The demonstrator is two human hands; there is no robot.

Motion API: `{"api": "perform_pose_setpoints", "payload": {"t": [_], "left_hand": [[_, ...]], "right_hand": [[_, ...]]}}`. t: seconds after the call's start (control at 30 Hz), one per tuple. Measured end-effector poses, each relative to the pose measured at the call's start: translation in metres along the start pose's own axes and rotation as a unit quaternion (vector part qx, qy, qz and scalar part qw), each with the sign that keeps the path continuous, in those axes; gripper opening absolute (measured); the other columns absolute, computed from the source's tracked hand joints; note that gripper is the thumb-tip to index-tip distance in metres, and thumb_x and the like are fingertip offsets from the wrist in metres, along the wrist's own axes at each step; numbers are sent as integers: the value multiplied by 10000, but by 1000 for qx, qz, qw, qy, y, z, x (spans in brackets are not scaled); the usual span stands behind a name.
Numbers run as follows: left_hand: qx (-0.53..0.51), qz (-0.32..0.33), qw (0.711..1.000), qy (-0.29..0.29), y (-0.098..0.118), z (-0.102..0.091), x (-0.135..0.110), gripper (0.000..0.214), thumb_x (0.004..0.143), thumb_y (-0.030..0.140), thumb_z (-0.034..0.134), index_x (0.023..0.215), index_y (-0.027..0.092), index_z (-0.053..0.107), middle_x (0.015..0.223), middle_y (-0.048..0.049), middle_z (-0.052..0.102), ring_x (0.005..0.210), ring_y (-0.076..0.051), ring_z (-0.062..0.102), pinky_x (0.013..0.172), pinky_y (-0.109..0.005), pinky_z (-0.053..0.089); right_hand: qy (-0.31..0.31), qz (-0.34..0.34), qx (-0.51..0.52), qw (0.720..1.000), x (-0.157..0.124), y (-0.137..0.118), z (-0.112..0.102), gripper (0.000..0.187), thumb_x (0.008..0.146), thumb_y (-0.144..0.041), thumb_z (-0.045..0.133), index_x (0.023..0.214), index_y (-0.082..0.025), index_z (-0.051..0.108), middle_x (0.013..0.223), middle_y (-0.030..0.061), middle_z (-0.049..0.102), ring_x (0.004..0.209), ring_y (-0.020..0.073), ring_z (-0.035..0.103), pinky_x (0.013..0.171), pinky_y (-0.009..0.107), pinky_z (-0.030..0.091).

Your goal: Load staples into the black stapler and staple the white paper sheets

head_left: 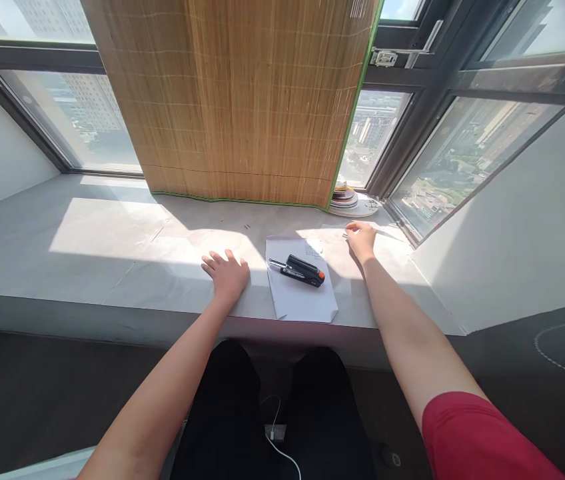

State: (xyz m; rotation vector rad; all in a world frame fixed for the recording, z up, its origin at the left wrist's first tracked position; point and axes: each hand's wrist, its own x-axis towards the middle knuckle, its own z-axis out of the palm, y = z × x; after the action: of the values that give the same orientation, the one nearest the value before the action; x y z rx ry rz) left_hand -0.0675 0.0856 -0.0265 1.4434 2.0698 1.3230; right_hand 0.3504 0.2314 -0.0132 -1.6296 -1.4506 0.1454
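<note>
My left hand (227,275) lies on the pale window ledge with its fingers spread and nothing in them. To its right is a stack of white paper (302,300) with some handwriting at the top right corner. On the paper rests a black stapler (305,268) with an orange end, and a silver and black pen (287,269) lies against it. Beyond the paper on the right, my right hand (362,240) is closed in a pinch low over the ledge. Something small and thin shows at its fingertips, too small to name.
A bamboo blind (242,100) with green edging hangs down to the ledge (127,267). Stacked plates or discs (352,203) stand in the back right corner by the window frame. Tiny dark bits (247,227) lie mid-ledge. A white cable (282,453) runs between my legs.
</note>
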Motion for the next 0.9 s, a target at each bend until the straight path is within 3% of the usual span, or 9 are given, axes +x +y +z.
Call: {"api": "perform_pose_setpoints", "payload": {"t": [0.07,0.1,0.23,0.37,0.5,0.6,0.7,0.8,0.9], "left_hand": [[22,3,1000,-4,-1,0,0,568,893,299,735,1401,69,626,1787,-333,159,1660,-527,-179,1279,-772,-89],[38,4,999,-7,-1,0,0,569,907,310,716,1420,86,619,1795,-314,162,1663,-521,-173,1277,-779,-81],[134,7,991,-17,3,-1,-1,602,962,353,633,1500,89,578,1786,-304,210,1675,-534,-70,1290,-776,-3],[292,4,956,-36,5,-3,-4,636,1032,406,543,1558,49,528,1739,-347,277,1650,-568,133,1298,-726,150],[305,33,951,-26,2,-3,6,416,1034,235,486,1402,117,638,1549,-290,557,1506,-503,460,1224,-706,324],[240,93,965,-49,4,5,32,365,963,62,443,1212,183,680,1267,-189,704,1220,-355,671,1072,-530,519],[191,166,964,-77,12,20,67,386,889,9,496,1156,209,689,1278,-158,692,1225,-309,661,1004,-408,562],[218,208,946,-120,17,34,98,477,867,-12,498,1255,189,690,1375,-163,676,1294,-310,636,1066,-411,546],[256,216,932,-138,17,42,113,567,855,-32,491,1368,137,664,1393,-193,683,1341,-324,623,1139,-435,498]], "right_hand": [[36,28,-31,998,-13,-7,-12,168,805,-205,557,856,-188,716,910,107,761,844,234,625,978,422,502],[21,43,-56,997,-25,-11,-16,171,823,-194,538,864,-189,704,889,103,745,811,226,602,938,412,502],[-150,51,-134,978,-95,-32,-22,105,828,-169,573,788,-200,664,819,103,670,798,238,562,804,389,472],[-173,-8,-287,942,-148,-60,-17,235,934,-165,488,1037,-161,700,1121,190,663,1069,332,595,907,464,456],[-195,-4,-342,919,-154,-79,-18,323,997,-178,413,1160,-137,688,1198,223,645,1146,354,589,937,490,448],[-200,0,-347,916,-151,-84,-21,333,995,-172,415,1192,-141,682,1226,223,643,1167,348,587,944,485,443],[-202,5,-345,916,-151,-84,-21,335,994,-172,415,1195,-147,683,1228,217,644,1174,343,588,946,477,439],[-202,5,-340,918,-151,-84,-21,336,990,-172,414,1183,-149,688,1221,212,646,1176,344,590,946,476,436],[-201,9,-329,923,-151,-83,-21,348,989,-173,405,1180,-153,696,1227,210,647,1187,345,590,953,479,431]]}}
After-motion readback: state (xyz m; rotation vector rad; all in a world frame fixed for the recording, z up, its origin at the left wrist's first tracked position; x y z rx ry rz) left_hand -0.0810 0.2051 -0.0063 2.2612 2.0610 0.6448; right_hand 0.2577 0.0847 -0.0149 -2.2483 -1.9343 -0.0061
